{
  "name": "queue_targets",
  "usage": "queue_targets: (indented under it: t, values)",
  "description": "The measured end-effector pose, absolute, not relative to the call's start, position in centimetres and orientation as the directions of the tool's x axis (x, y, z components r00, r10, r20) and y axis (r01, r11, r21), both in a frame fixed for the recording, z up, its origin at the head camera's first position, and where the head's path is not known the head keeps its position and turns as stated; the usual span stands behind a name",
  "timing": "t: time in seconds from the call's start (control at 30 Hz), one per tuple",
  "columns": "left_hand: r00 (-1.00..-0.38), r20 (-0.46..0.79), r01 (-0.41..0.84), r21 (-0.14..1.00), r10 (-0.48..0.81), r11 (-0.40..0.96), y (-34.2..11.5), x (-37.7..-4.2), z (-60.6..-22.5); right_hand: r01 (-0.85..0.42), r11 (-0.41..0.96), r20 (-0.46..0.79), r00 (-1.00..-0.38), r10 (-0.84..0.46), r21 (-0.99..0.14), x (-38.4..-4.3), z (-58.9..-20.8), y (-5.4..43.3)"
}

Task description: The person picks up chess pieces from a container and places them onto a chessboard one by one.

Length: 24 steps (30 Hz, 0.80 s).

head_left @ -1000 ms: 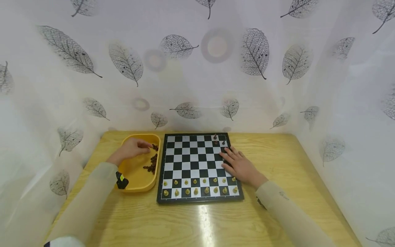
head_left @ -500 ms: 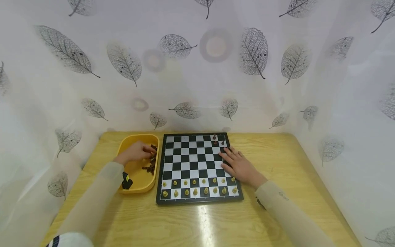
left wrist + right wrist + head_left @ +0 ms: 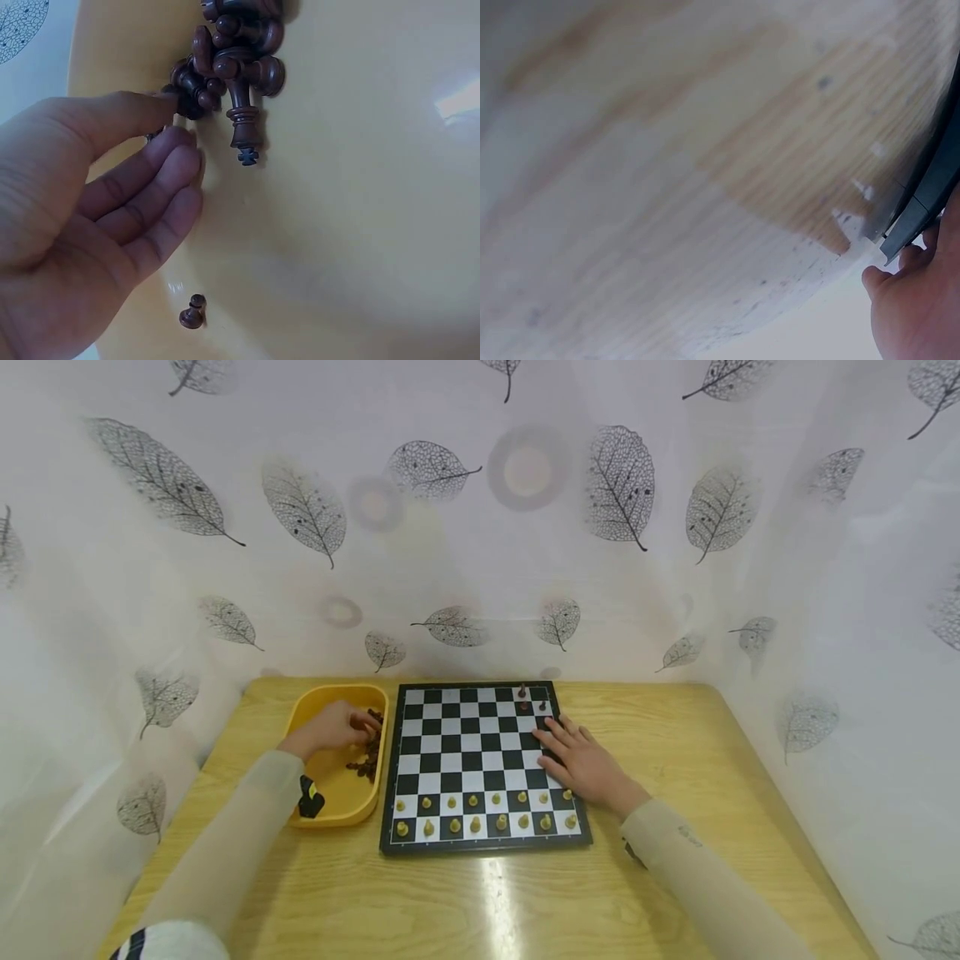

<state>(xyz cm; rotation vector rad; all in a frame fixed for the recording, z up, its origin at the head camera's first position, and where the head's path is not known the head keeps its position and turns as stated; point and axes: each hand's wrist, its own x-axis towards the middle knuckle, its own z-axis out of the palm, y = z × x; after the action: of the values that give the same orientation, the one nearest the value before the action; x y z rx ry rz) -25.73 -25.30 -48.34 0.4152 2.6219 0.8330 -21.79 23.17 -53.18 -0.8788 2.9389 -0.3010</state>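
My left hand [image 3: 340, 727] reaches into the yellow tray [image 3: 337, 820], its thumb and fingers curved at a heap of dark brown chess pieces [image 3: 244, 52]. The thumb tip meets a dark piece at the heap's edge; whether it is pinched is hidden. A dark king [image 3: 244, 124] lies just beyond the fingertips, and a lone pawn [image 3: 193, 312] lies nearer the wrist. My right hand [image 3: 585, 764] rests with spread fingers on the right edge of the chessboard [image 3: 472, 727]. In the right wrist view, that hand [image 3: 919, 300] is beside the black board edge [image 3: 926, 195].
Two rows of yellowish chess pieces [image 3: 475, 823] stand along the board's near side. Three dark pieces, among them a tall one [image 3: 522, 692], stand in the far right corner. The wooden table [image 3: 420, 902] meets a leaf-printed curtain [image 3: 465, 552] behind and at the sides.
My left hand has moved right and slightly down into the heap of dark pieces, then stayed there. My right hand has kept its place on the board's edge.
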Motion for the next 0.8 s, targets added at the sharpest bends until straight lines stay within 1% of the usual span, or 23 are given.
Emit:
queue_targets:
  t: [0.13, 0.43, 0.67, 0.8]
  values:
    - [-0.900, -0.240, 0.168, 0.580, 0.364, 0.797, -25.5, -25.9, -48.5, -0.541, 0.818, 0.002, -0.835, -0.551, -0.195, -21.8, -53.3, 23.2]
    - [-0.919, -0.175, 0.225, 0.505, 0.353, 0.834, -25.6, -25.8, -48.2, -0.536, 0.822, 0.000, -0.837, -0.547, -0.193, -21.8, -53.4, 23.3]
    - [-0.871, -0.208, 0.305, 0.482, 0.445, 0.822, -25.2, -25.6, -47.5, -0.530, 0.824, -0.010, -0.840, -0.543, -0.202, -21.7, -53.1, 23.2]
    - [-0.869, -0.249, 0.283, 0.458, 0.428, 0.842, -25.0, -25.6, -47.3, -0.531, 0.824, -0.012, -0.839, -0.544, -0.198, -21.7, -53.1, 23.2]
